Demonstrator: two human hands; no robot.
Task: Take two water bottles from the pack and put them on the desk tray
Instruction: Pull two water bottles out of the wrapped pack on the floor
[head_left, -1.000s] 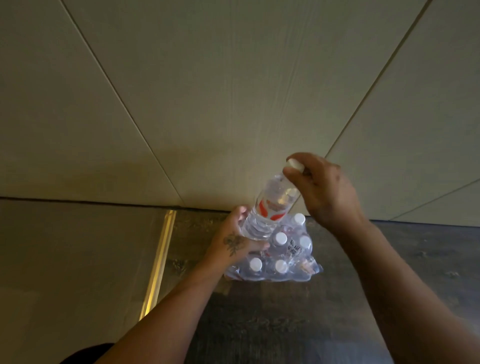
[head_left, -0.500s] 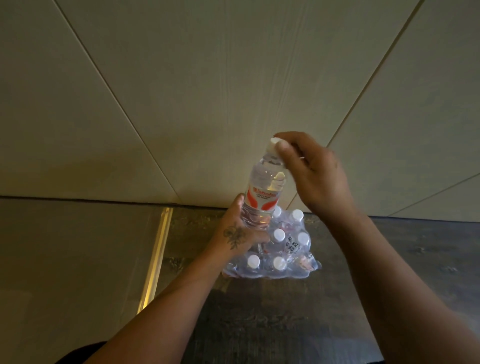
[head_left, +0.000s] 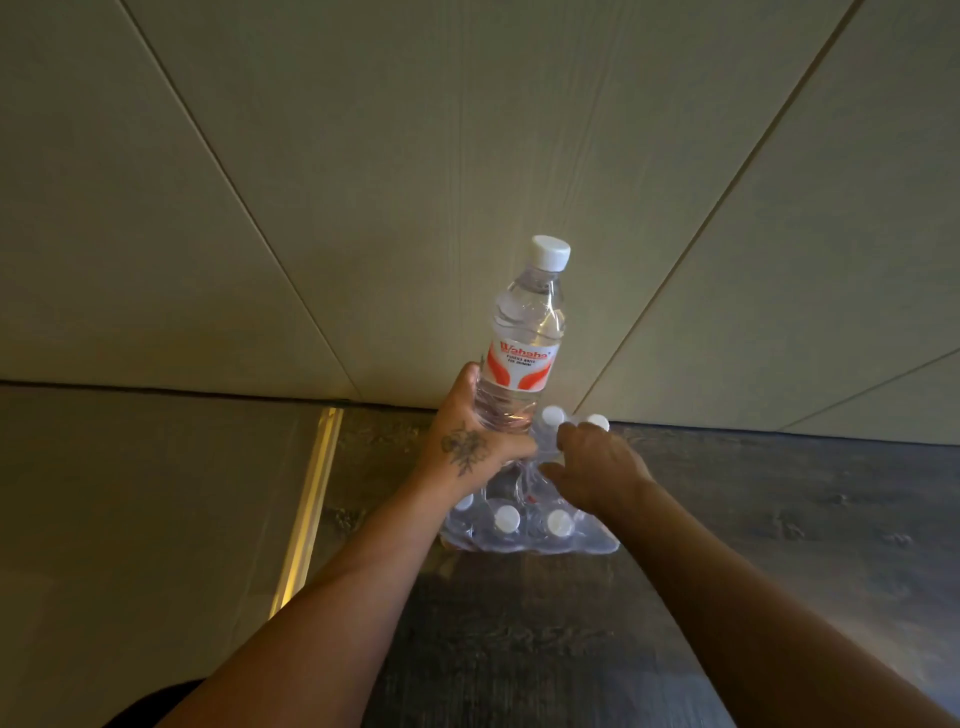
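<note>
My left hand (head_left: 470, 441) grips the lower body of a clear water bottle (head_left: 524, 343), which has a white cap and a red-and-white label. It holds the bottle nearly upright above the pack. The shrink-wrapped pack (head_left: 530, 525) of several white-capped bottles stands on the dark wood surface against the wall. My right hand (head_left: 597, 462) lies on the far side of the pack. Its fingers are bent over the bottle tops there and its thumb points left. Whether it grips one is hidden.
Beige wall panels (head_left: 363, 208) rise right behind the pack. A brass strip (head_left: 311, 499) runs along the left edge of the dark wood surface (head_left: 519, 649), with a grey surface (head_left: 130, 519) beyond it. Both forearms reach in from below.
My right hand let go of the bottle's cap and dropped onto the pack. My left hand raised the bottle upright and now holds it alone.
</note>
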